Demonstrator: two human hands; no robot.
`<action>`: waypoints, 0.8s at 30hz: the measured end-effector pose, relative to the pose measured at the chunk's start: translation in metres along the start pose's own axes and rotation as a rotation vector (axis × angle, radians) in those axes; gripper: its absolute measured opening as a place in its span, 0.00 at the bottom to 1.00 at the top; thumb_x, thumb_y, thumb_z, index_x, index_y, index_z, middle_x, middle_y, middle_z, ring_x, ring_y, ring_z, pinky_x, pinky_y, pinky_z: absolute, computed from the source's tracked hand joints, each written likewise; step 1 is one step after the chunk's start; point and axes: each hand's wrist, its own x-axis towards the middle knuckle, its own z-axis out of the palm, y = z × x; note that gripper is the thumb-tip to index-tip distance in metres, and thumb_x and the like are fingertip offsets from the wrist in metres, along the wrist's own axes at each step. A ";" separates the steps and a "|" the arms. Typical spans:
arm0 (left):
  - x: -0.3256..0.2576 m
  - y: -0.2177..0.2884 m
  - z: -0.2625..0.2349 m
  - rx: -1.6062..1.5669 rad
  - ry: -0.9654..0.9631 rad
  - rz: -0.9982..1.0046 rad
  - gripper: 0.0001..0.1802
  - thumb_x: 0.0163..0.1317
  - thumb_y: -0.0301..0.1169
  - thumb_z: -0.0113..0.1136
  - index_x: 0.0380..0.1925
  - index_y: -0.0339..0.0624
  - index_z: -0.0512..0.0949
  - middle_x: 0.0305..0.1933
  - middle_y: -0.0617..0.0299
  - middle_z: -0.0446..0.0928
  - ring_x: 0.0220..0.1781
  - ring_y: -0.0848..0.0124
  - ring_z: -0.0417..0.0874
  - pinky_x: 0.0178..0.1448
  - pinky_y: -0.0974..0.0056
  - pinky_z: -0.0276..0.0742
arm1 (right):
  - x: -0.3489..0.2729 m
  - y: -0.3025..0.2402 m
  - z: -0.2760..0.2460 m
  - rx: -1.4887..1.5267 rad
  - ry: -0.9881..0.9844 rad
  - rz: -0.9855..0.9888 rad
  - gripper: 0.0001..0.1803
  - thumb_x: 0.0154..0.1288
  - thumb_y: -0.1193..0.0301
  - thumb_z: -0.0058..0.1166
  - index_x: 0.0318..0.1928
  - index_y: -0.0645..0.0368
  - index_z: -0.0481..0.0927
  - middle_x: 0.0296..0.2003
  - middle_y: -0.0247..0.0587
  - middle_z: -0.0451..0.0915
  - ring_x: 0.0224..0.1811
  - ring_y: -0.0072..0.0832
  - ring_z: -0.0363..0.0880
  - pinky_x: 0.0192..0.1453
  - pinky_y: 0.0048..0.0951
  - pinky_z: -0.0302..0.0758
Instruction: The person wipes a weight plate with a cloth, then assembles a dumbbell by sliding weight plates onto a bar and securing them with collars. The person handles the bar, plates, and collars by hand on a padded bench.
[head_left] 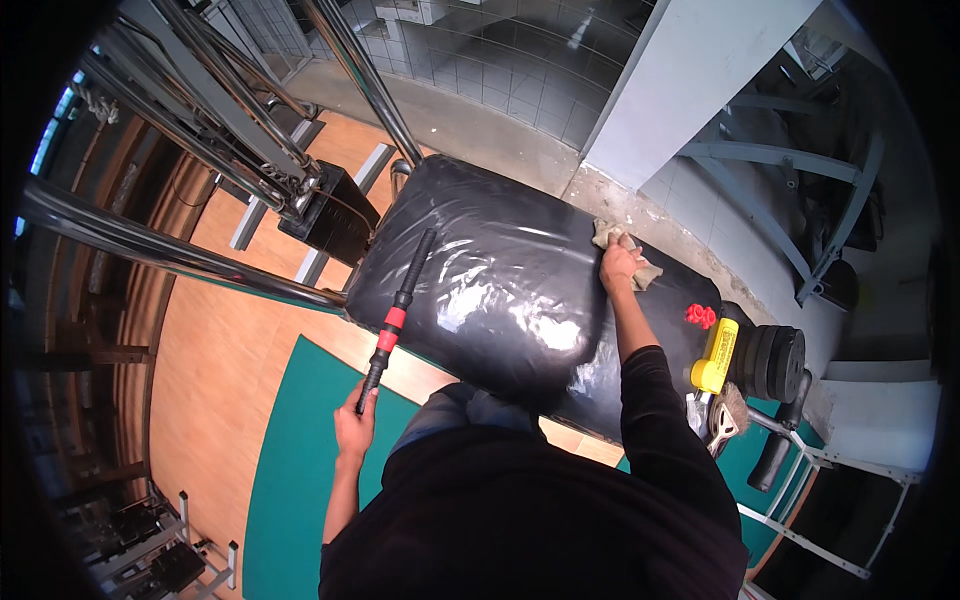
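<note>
A black dumbbell bar (396, 318) with ridged ends and red bands slants up from my left hand (355, 420), whose fingers are wrapped round its lower end. Its upper end reaches over the left part of a padded bench (480, 260) with a shiny black cover. On the bench's far right side, my right hand (621, 262) grips a crumpled beige cloth (645, 273) pressed against the cover. To the right of that hand lie red star-shaped collars (701, 316) and a yellow bottle (714, 358), near the bench's right end.
Black weight plates (778, 362) stand beyond the yellow bottle, beside a white metal frame (815, 458). Chrome posts (190, 255) and a black weight stack (332, 215) border the left. A green mat (300, 450) lies on the wooden floor. A white pillar (690, 90) rises behind the bench.
</note>
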 end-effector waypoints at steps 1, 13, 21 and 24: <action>0.001 -0.002 -0.002 0.004 0.006 0.040 0.18 0.64 0.37 0.57 0.50 0.39 0.77 0.24 0.51 0.76 0.21 0.75 0.71 0.28 0.63 0.69 | -0.008 -0.015 0.029 -0.079 0.047 -0.045 0.23 0.65 0.71 0.43 0.61 0.40 0.68 0.67 0.34 0.61 0.66 0.56 0.59 0.61 0.69 0.57; 0.055 0.039 0.048 -0.394 -0.159 -0.224 0.19 0.66 0.40 0.55 0.52 0.41 0.76 0.16 0.73 0.63 0.17 0.84 0.61 0.21 0.74 0.57 | -0.216 -0.085 0.039 -0.028 0.088 -0.877 0.24 0.62 0.68 0.45 0.60 0.37 0.70 0.67 0.31 0.61 0.66 0.50 0.61 0.65 0.60 0.57; 0.109 0.093 0.104 -0.738 -0.528 -0.335 0.20 0.68 0.46 0.50 0.50 0.43 0.72 0.17 0.71 0.66 0.12 0.83 0.62 0.14 0.75 0.57 | -0.256 0.022 0.014 -0.125 -0.119 -1.206 0.22 0.60 0.67 0.48 0.55 0.37 0.74 0.67 0.24 0.60 0.67 0.41 0.60 0.66 0.53 0.58; 0.111 0.115 0.113 -0.903 -0.735 -0.384 0.23 0.69 0.48 0.46 0.56 0.45 0.68 0.20 0.70 0.66 0.13 0.83 0.62 0.15 0.76 0.57 | -0.270 0.055 0.002 -0.031 -0.237 -0.971 0.21 0.61 0.68 0.48 0.55 0.36 0.74 0.63 0.27 0.65 0.64 0.42 0.64 0.63 0.50 0.63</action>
